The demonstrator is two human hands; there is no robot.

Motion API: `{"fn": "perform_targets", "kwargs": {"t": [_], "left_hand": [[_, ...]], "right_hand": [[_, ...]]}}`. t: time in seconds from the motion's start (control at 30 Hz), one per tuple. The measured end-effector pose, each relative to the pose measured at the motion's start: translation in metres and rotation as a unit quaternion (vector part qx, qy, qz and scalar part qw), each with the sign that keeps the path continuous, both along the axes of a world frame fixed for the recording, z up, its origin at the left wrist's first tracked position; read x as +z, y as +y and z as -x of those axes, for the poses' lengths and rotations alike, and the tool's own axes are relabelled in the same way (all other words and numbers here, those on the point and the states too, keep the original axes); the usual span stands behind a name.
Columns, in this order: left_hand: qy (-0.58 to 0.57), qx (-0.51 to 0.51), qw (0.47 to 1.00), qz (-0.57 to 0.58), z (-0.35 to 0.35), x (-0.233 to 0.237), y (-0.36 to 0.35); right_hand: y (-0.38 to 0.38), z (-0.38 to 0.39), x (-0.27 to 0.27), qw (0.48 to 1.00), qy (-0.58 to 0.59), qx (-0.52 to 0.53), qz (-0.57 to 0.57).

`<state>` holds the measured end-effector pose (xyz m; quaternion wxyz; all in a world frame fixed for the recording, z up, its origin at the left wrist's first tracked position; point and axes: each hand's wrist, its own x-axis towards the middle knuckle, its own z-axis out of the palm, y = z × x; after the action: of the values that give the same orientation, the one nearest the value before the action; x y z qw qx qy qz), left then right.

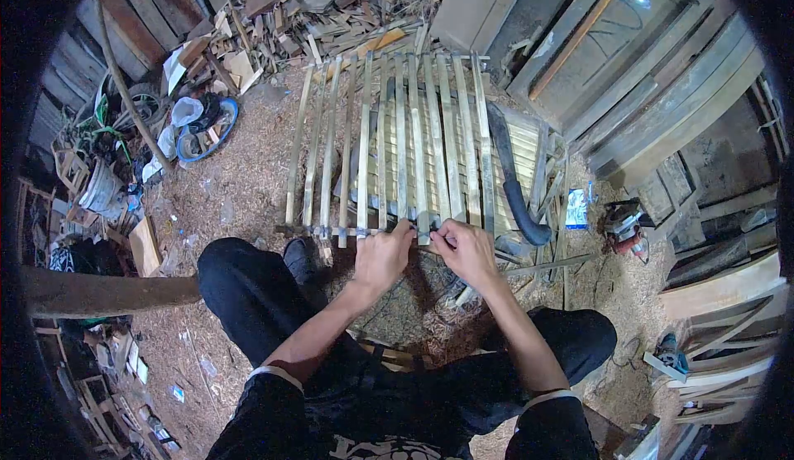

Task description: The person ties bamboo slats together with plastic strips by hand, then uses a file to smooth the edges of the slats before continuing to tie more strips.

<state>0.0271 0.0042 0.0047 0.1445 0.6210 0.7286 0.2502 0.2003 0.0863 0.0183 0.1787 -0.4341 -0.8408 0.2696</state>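
Sitting low, dark-trousered legs (571, 344) spread either side, facing slatted wooden panel (418, 146); reading clock from panel centre. Working at its near edge with both bare hands: left hand (383, 257) at 6 o'clock, right hand (468, 253) between 5 and 6, fingertips nearly meeting at one slat end (423, 233). Curling fingers in on both; can't tell whether grasping the slat or just touching it, too small to make out. Seeing near crossbar (335, 231) along the slat ends, running toward 7–8. Also seeing yellowish ribbed piece (521, 150) lower down, showing past panel at 3; dark curved bar (519, 208) just beside panel, 3–4; blue-and-white packet (577, 209) farther out, same bearing; red tool (635, 245) near 4; blue-rimmed basin (235, 117) at 9; scrap-wood pile (281, 38) between 10 and 11.
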Motion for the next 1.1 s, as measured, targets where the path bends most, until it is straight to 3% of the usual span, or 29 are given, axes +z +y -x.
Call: {"fn": "perform_targets", "kwargs": {"t": [0.27, 0.33, 0.37, 0.5, 0.6, 0.67, 0.7, 0.77, 0.8, 0.87, 1.1], "left_hand": [[-0.012, -0.012, 0.999, -0.041, 0.012, 0.008, -0.003], [0.02, -0.053, 0.989, -0.136, 0.014, 0.009, -0.004], [-0.007, -0.088, 0.993, -0.076, 0.018, 0.011, -0.006], [-0.094, -0.133, 0.984, -0.068, 0.023, 0.017, -0.011], [-0.143, -0.163, 0.972, -0.095, 0.025, 0.016, -0.008], [-0.185, -0.176, 0.963, -0.089, 0.027, 0.015, -0.004], [-0.228, -0.19, 0.952, -0.081, 0.028, 0.015, -0.002], [-0.256, -0.19, 0.945, -0.077, 0.028, 0.016, 0.001], [-0.286, -0.192, 0.936, -0.071, 0.028, 0.016, 0.002], [-0.322, -0.188, 0.926, -0.063, 0.029, 0.007, 0.004], [-0.367, -0.179, 0.91, -0.067, 0.03, 0.003, 0.01]], "right_hand": [[-0.005, -0.006, 0.004, 1.0, 0.004, 0.004, -0.031], [-0.006, -0.009, 0.004, 0.995, 0.016, 0.039, -0.095], [-0.004, -0.012, 0.005, 0.99, -0.007, 0.066, -0.124], [-0.007, -0.016, 0.021, 0.991, 0.003, 0.071, -0.109], [-0.002, -0.022, 0.026, 0.993, 0.022, 0.088, -0.07], [0.002, -0.025, 0.023, 0.986, 0.13, 0.098, 0.034], [0.003, -0.025, 0.02, 0.986, 0.13, 0.099, 0.034], [0.005, -0.024, 0.013, 0.946, 0.235, 0.092, 0.204], [0.004, -0.023, 0.014, 0.946, 0.235, 0.093, 0.204], [0.004, -0.019, 0.016, 0.908, 0.253, 0.073, 0.325], [0.002, -0.011, 0.005, 0.827, 0.381, 0.011, 0.413]]}}
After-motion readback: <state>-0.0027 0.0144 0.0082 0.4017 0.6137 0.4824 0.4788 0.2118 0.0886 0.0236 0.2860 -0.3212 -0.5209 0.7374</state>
